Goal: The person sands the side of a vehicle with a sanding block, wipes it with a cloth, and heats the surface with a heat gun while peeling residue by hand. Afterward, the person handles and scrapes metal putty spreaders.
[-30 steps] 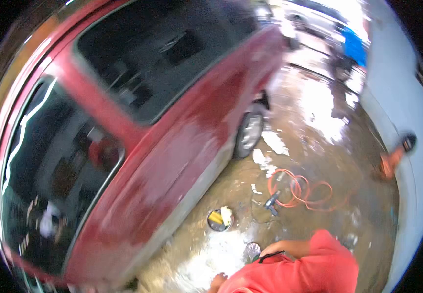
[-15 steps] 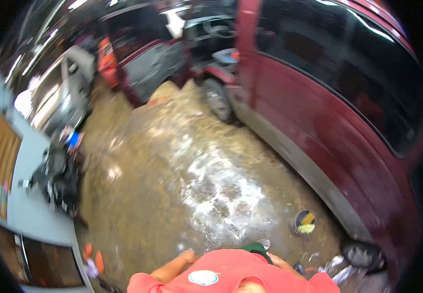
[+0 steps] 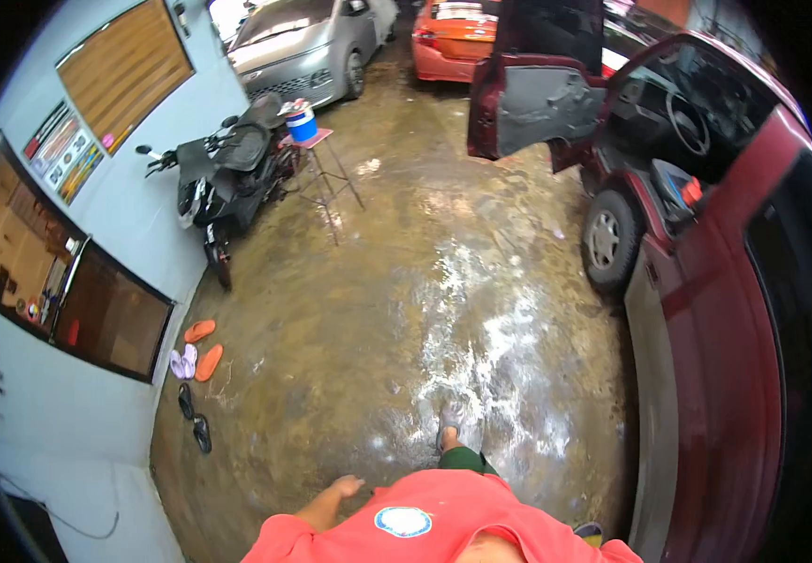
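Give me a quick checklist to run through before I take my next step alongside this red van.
1. Floor dry: not ok; shiny, wet-looking patches lie ahead.
2. Red van door shut: not ok; it stands open.
3. Left hand free: ok; no held item shows.
4. Right hand free: cannot tell; out of view.
5. Blue-and-white can upright: ok; it stands on the stool.
6. Orange slippers aside: ok; they lie off to the left.

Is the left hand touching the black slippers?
Apart: the head view plainly shows floor between the left hand and the black slippers.
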Action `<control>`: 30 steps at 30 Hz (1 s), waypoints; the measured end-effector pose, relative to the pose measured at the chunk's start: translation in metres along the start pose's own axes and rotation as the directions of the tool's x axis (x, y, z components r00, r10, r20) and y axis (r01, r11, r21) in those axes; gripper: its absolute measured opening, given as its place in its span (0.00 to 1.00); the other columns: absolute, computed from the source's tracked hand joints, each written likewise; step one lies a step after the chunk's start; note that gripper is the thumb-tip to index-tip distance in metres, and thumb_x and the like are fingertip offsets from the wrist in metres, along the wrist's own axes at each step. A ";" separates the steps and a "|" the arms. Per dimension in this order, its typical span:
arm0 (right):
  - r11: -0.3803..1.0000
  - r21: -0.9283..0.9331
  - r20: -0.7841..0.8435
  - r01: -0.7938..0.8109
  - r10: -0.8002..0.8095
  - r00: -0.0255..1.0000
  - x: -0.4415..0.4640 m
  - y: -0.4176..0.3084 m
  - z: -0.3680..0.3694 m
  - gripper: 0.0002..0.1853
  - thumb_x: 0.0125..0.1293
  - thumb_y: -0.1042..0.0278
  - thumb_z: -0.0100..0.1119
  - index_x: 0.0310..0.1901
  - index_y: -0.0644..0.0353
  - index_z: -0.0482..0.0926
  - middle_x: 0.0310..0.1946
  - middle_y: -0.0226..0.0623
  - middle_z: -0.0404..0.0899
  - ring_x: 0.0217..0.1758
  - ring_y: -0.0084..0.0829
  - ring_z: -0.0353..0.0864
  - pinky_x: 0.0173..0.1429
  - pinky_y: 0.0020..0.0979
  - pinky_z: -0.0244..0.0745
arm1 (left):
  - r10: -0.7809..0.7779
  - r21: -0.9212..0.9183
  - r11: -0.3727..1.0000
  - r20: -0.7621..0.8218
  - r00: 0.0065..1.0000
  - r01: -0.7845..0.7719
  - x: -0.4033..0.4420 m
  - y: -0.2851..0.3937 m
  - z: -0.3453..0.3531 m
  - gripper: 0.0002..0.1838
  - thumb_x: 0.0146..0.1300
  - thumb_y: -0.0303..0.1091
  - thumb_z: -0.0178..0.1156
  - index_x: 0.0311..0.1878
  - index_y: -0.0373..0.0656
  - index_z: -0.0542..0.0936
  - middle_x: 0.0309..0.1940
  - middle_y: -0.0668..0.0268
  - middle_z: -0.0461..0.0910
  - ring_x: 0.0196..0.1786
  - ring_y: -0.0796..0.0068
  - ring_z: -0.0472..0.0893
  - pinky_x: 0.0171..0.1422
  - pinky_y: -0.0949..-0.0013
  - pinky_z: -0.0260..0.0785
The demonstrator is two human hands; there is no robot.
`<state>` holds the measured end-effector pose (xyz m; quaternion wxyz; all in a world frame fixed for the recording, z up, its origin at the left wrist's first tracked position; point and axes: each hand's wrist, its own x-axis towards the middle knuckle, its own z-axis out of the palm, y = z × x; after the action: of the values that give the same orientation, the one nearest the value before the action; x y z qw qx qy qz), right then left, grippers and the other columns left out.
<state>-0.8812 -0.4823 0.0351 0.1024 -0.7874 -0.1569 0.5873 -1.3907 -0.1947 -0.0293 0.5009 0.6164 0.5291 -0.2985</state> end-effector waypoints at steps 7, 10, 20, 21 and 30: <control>0.869 -0.480 0.092 0.124 -0.091 0.992 0.193 -0.184 -0.141 0.17 0.66 0.58 0.53 0.46 0.61 0.84 0.48 0.52 0.84 0.51 0.51 0.83 0.54 0.49 0.77 | 0.088 -0.573 0.775 -0.322 0.943 -0.268 0.072 0.129 -0.053 0.31 0.70 0.58 0.51 0.48 0.33 0.84 0.51 0.44 0.83 0.57 0.51 0.82 0.59 0.54 0.72; 0.148 -0.897 0.361 0.417 -0.302 0.883 0.317 -0.314 -0.206 0.17 0.66 0.59 0.53 0.43 0.63 0.84 0.47 0.55 0.84 0.51 0.53 0.83 0.56 0.50 0.77 | -0.109 -0.641 0.744 -0.398 0.911 -0.191 0.089 0.149 -0.138 0.30 0.72 0.56 0.51 0.54 0.34 0.81 0.55 0.49 0.82 0.60 0.55 0.80 0.63 0.55 0.70; 0.582 0.121 -0.112 0.804 -0.797 0.594 0.275 -0.750 -0.156 0.17 0.72 0.63 0.58 0.57 0.64 0.79 0.48 0.39 0.84 0.48 0.32 0.83 0.55 0.34 0.77 | 0.052 -0.253 0.960 -0.255 0.965 -0.119 0.171 0.179 -0.275 0.31 0.73 0.57 0.48 0.55 0.37 0.82 0.51 0.49 0.83 0.54 0.54 0.82 0.59 0.54 0.72; 0.559 -0.085 -0.157 0.825 -0.825 0.543 0.279 -0.739 -0.146 0.18 0.71 0.64 0.59 0.57 0.63 0.79 0.48 0.41 0.84 0.49 0.34 0.82 0.56 0.35 0.77 | 0.076 -0.181 0.977 -0.213 0.974 -0.116 0.182 0.181 -0.296 0.31 0.73 0.58 0.48 0.55 0.37 0.82 0.50 0.50 0.83 0.53 0.55 0.82 0.58 0.54 0.72; 0.925 -0.133 -0.448 -0.355 0.264 0.854 0.331 -0.394 -0.175 0.21 0.70 0.55 0.50 0.51 0.60 0.86 0.52 0.50 0.84 0.60 0.47 0.83 0.62 0.45 0.78 | -0.053 -0.066 0.997 -0.185 0.981 0.042 0.305 0.215 -0.615 0.33 0.74 0.63 0.46 0.57 0.40 0.81 0.43 0.59 0.84 0.44 0.59 0.81 0.52 0.51 0.73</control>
<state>-0.6777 0.0101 -0.0736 -0.0464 -0.9167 -0.0630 0.3918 -1.2058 0.5008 -0.0416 0.4605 0.6133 0.5973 -0.2347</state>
